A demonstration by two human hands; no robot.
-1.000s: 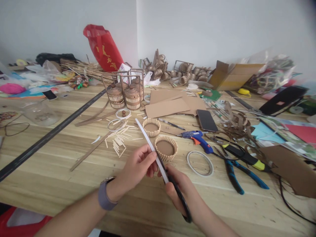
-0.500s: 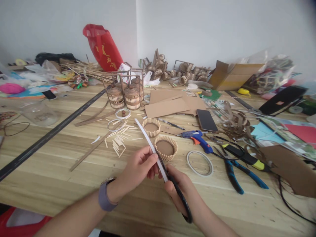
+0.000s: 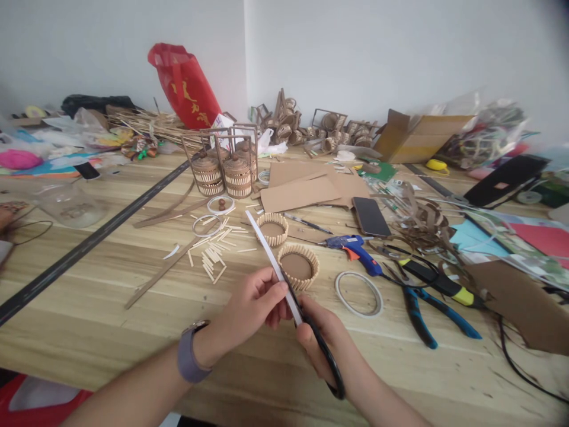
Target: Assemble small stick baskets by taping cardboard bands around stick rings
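Observation:
My left hand (image 3: pixel 253 303) pinches a long narrow white strip (image 3: pixel 267 246) between thumb and fingers, with the strip's far end pointing up and away. Wrapped round the black handle of a pair of scissors (image 3: pixel 329 359) is my right hand (image 3: pixel 326 332). The scissor blades run along the strip beside my left fingers and are partly hidden. Just beyond my hands stands a round cardboard tray edged with short wooden sticks (image 3: pixel 299 284); a similar round tray (image 3: pixel 272 237) sits behind it. Loose short sticks (image 3: pixel 213 258) lie to the left.
Rightward lie a roll of white tape (image 3: pixel 340 296), a blue glue gun (image 3: pixel 355 244), pliers (image 3: pixel 418 320) and a phone (image 3: pixel 371 216). Behind are cardboard sheets (image 3: pixel 302 193) and small lidded baskets (image 3: pixel 237 175). A long dark strip (image 3: pixel 98 237) crosses the left side.
The strip's far end has shifted slightly right and down against the trays. Both hands keep their hold. Something, perhaps another person's hand, has appeared at the left edge.

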